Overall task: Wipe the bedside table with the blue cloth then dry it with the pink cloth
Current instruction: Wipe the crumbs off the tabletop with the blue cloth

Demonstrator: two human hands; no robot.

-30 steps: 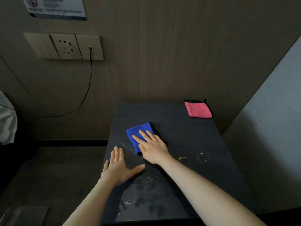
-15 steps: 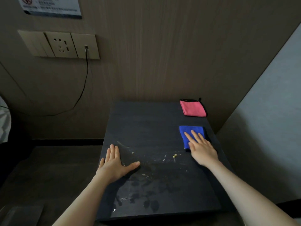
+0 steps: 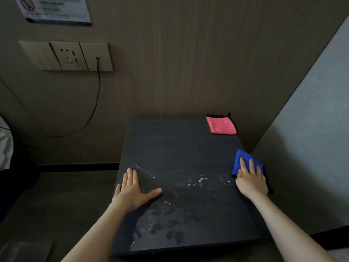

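Observation:
The dark bedside table fills the middle of the view, with wet streaks and pale crumbs across its front half. My right hand presses flat, fingers straight, on the folded blue cloth at the table's right edge; part of the cloth hangs over that edge. My left hand lies flat with spread fingers on the table's left edge. The folded pink cloth sits in the far right corner, untouched.
A wood-panelled wall stands right behind the table. A pale wall runs close along its right side. A socket panel with a black cable is on the left wall. A lower dark ledge lies left of the table.
My right hand has slid the blue cloth from the table's left middle across to the right edge, leaving a wet arc. My left hand has stayed flat in place.

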